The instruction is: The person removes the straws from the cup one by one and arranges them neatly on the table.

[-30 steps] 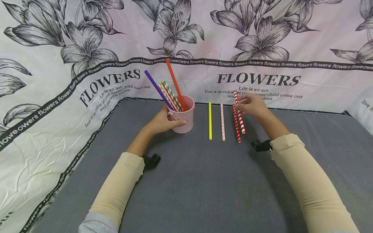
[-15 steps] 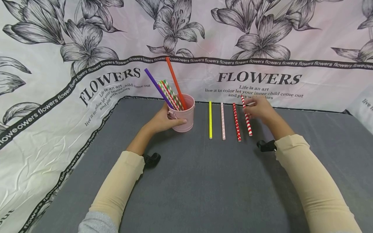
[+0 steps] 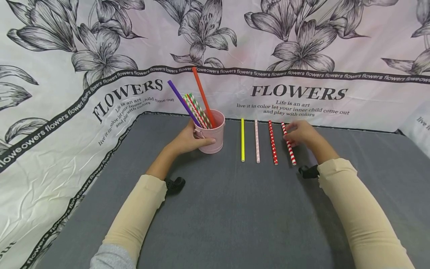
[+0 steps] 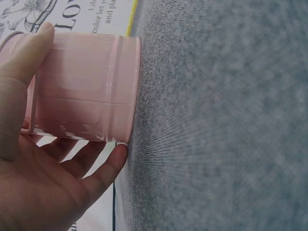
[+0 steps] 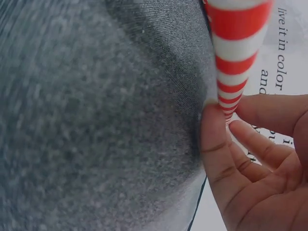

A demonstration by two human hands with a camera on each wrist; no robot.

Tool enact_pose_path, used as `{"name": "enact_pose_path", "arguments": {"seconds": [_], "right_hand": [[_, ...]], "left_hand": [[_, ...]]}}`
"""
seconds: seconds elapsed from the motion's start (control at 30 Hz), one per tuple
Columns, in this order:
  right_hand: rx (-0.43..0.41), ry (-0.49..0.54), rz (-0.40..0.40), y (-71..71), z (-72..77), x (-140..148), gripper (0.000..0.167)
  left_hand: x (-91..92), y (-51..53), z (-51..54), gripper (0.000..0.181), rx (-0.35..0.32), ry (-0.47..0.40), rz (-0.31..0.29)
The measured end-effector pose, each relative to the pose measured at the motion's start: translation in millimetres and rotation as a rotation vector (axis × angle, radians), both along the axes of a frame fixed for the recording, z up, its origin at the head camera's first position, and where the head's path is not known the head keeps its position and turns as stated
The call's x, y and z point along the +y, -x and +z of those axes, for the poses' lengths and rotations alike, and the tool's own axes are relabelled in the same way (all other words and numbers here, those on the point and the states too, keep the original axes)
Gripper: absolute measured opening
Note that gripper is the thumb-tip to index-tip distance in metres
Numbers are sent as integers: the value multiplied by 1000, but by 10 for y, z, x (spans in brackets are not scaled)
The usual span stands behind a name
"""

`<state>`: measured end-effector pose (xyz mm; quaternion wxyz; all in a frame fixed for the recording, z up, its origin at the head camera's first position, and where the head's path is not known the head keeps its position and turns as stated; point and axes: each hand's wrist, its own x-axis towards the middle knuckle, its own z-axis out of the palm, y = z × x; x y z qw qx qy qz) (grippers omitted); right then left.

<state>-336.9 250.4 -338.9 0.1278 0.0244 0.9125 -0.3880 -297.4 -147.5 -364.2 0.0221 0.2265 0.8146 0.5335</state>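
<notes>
My left hand (image 3: 184,141) is curled round the pink bucket (image 3: 215,141), its thumb along the front; the left wrist view shows the fingers behind the bucket (image 4: 77,86). Purple (image 3: 179,98), orange-red (image 3: 202,93) and several patterned straws lean in it. At the right, my right hand (image 3: 304,136) pinches a red-and-white striped straw (image 3: 290,152) lying slightly slanted. In the right wrist view, the striped straw (image 5: 236,62) is between the thumb and fingers of the hand (image 5: 269,168). Left of it lie a red dotted straw (image 3: 273,145), a pale pink one (image 3: 257,144) and a yellow one (image 3: 242,142).
A grey cloth (image 3: 228,209) covers the table. Behind its back edge hangs a white sheet (image 3: 235,89) with black flowers and lettering, which also runs down the left side.
My right hand has carried the striped straw right, away from the dotted one, then lowered it toward the cloth. The left hand and bucket have stayed in place.
</notes>
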Motion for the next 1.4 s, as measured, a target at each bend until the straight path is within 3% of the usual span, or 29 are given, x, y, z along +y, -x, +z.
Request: {"name": "enact_pose_path", "arguments": {"seconds": [0.63, 0.9, 1.4], "right_hand": [[30, -150, -35, 47, -29, 13, 37], [3, -159, 5, 48, -27, 8, 43], [70, -214, 52, 0, 20, -88, 37]], "left_hand": [[13, 7, -6, 104, 7, 12, 17], [-2, -3, -12, 103, 2, 12, 16], [0, -4, 1, 108, 1, 6, 13]]}}
